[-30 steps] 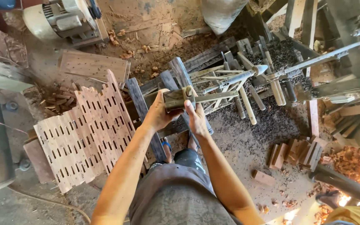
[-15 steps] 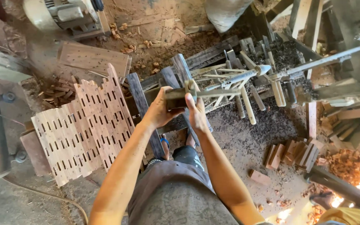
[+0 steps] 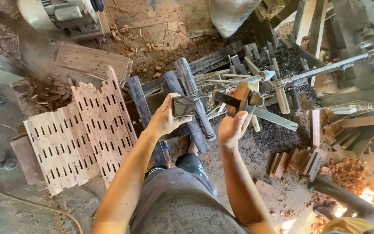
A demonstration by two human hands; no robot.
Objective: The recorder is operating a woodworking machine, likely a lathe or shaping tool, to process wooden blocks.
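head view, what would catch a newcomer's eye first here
At centre, the left hand grips a dark wood block while the right hand holds a wooden tool crossed by a metal bar. To the left, pale slotted slats fan over the dusty floor. At the lower right, orange wood chips glow in sunlight.

Single head cam, looks steeply down, close over workshop floor [image 3: 256,151].
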